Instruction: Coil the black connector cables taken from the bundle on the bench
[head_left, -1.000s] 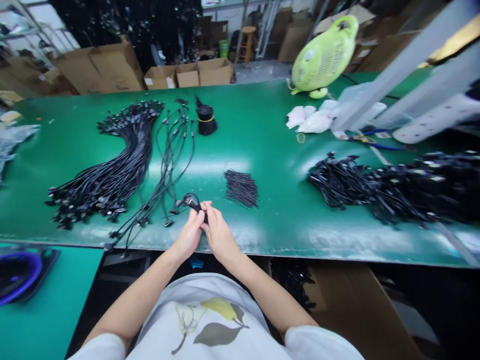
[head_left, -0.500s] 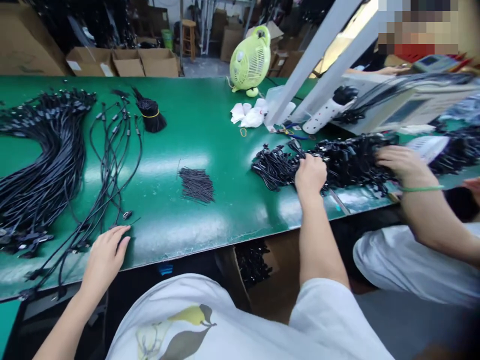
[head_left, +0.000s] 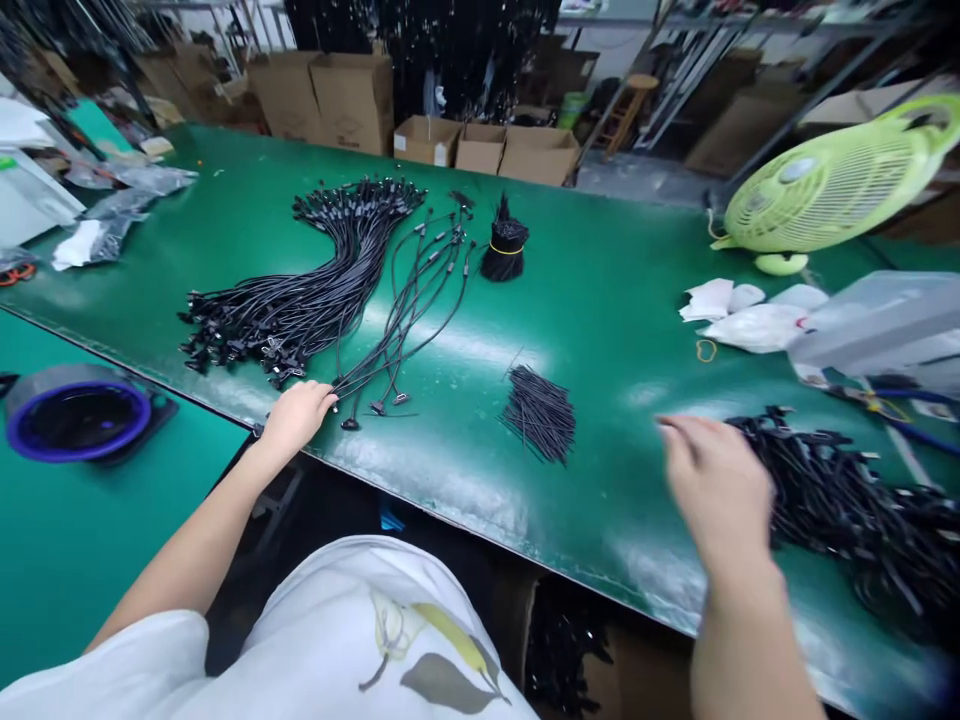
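Observation:
My left hand (head_left: 300, 415) is at the table's near edge, its fingers closed on the ends of a few loose black cables (head_left: 420, 320) with small plugs. Left of these lies a large bundle of black cables (head_left: 337, 270), fanned out at both ends. My right hand (head_left: 716, 485), somewhat blurred, is just left of a heap of short black cables (head_left: 847, 510). Its thumb and fingers are pinched together; I cannot make out what is between them. Between the hands lies a small pile of thin black ties (head_left: 540, 412).
A banded bunch of black ties (head_left: 504, 245) stands behind the loose cables. A green fan (head_left: 832, 185), crumpled white paper (head_left: 750, 325) and a clear plastic bin (head_left: 885, 315) are at the right. A blue-rimmed round container (head_left: 79, 420) is at the left. Cardboard boxes (head_left: 322, 95) line the far side.
The view has swung left. My right hand has left the heap of short cables and moved leftward. My left hand, earlier open beside the loose cables, has closed on their ends.

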